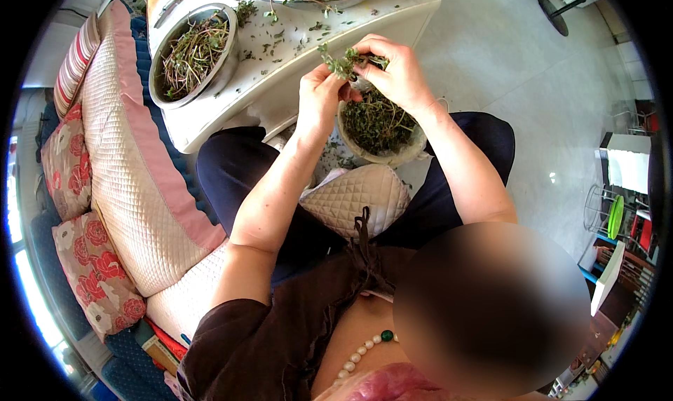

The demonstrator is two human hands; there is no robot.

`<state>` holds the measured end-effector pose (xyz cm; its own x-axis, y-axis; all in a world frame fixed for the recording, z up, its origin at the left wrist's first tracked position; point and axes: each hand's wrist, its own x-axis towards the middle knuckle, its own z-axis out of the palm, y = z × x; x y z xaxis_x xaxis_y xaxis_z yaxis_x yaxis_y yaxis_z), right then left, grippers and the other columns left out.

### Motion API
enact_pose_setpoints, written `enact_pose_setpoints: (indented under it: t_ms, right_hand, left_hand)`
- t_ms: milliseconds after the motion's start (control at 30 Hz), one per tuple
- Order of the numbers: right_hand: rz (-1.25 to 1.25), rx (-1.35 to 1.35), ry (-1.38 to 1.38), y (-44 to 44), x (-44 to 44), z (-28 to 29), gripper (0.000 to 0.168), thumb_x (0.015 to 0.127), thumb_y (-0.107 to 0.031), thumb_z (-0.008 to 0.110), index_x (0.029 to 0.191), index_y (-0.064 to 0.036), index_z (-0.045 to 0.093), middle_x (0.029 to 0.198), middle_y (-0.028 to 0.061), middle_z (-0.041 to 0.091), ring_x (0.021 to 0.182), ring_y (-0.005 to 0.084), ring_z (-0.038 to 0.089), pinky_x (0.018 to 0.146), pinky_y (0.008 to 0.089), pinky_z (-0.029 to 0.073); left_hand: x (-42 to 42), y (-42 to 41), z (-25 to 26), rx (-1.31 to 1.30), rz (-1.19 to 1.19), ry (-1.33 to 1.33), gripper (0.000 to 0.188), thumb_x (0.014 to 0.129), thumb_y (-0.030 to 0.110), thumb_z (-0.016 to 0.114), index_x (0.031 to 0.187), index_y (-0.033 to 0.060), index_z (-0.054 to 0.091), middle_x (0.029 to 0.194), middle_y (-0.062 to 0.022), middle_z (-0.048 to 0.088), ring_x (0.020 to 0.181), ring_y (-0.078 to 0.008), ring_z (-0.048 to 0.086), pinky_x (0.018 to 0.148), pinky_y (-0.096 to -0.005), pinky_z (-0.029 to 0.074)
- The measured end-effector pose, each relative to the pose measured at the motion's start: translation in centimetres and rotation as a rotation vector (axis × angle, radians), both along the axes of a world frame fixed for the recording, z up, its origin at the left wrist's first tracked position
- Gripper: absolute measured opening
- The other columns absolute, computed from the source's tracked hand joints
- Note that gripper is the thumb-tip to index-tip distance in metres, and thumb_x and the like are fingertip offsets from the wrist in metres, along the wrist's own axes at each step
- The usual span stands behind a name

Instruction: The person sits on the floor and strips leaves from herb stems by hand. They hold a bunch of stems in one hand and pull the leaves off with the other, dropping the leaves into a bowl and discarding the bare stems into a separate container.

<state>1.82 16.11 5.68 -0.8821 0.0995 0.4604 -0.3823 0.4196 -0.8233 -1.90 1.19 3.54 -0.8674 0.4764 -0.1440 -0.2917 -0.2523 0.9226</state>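
Observation:
A sprig of leafy green herb (342,63) is held between my two hands, above a plastic bucket (388,162). My left hand (322,93) pinches the leafy part with thumb and fingers. On the stem side, my right hand (394,72) grips the same greens with bent fingers. Cut or torn greens (381,125) fill the bucket, which stands on the floor between my knees. An oval steel bowl (227,67) of reddish stems and leaves rests on the table. Another steel bowl (320,2) with more greens is partly cut off at the top.
Loose leaves (276,48) lie scattered across the white table (247,104), whose near edge is just beyond my knees. A quilted cloth (363,198) lies across my lap. To the left is a sofa (123,190) with cushions. A black round base (553,16) stands on the tiled floor.

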Motion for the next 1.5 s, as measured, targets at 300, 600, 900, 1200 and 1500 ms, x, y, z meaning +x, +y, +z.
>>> enact_pose_setpoints:
  t_ms: [300,600,900,1200,1500]
  right_hand:
    - [-0.079,0.129,0.32,0.9,0.6,1.6,0.03,0.068,0.017,0.059,0.091,-0.002,0.064,0.088,0.0043,0.061,0.081,0.0142,0.059,0.07,0.0238,0.047]
    - [-0.082,0.245,0.352,0.2,1.0,1.4,0.036,0.065,0.017,0.057,0.091,-0.005,0.066,0.087,0.0029,0.059,0.076,0.0136,0.058,0.063,0.0245,0.047]
    - [-0.007,0.174,0.168,0.1,0.2,0.1,0.029,0.069,0.012,0.061,0.093,-0.004,0.064,0.089,0.0046,0.061,0.082,0.0174,0.06,0.07,0.0261,0.048]
    - [0.252,-0.61,-0.312,-0.1,0.4,0.2,0.024,0.076,-0.009,0.071,0.095,0.001,0.063,0.087,0.0014,0.063,0.079,0.0071,0.057,0.072,0.0214,0.045]
    - [0.285,-0.518,-0.272,0.6,-0.3,-1.4,0.03,0.078,-0.02,0.07,0.098,0.002,0.062,0.087,-0.0002,0.062,0.083,0.0072,0.055,0.074,0.0231,0.044]
  left_hand:
    - [-5.7,-6.4,5.7,-0.233,0.428,0.647,0.019,0.086,0.003,0.053,0.1,-0.0018,0.064,0.068,-0.0055,0.063,0.058,-0.0115,0.059,0.058,-0.0234,0.045]
    - [-9.4,-10.7,4.6,-0.587,0.66,1.137,0.024,0.08,0.008,0.062,0.104,0.0056,0.065,0.102,-0.0088,0.06,0.088,-0.0181,0.058,0.075,-0.0276,0.047]
    - [-1.9,-4.0,3.3,-0.313,-0.087,0.436,0.012,0.08,0.002,0.063,0.092,-0.0011,0.065,0.067,-0.0007,0.061,0.06,-0.0052,0.053,0.056,-0.019,0.043]
    - [-3.2,-4.5,3.0,-0.271,-0.003,0.414,0.007,0.086,0.004,0.058,0.091,-0.0011,0.061,0.08,-0.0046,0.064,0.07,-0.0099,0.062,0.059,-0.0209,0.045]
    - [-2.9,-4.4,3.6,-0.053,-0.164,0.121,0.01,0.092,0.011,0.052,0.095,0.002,0.056,0.084,-0.0058,0.063,0.075,-0.0107,0.062,0.056,-0.0192,0.045]
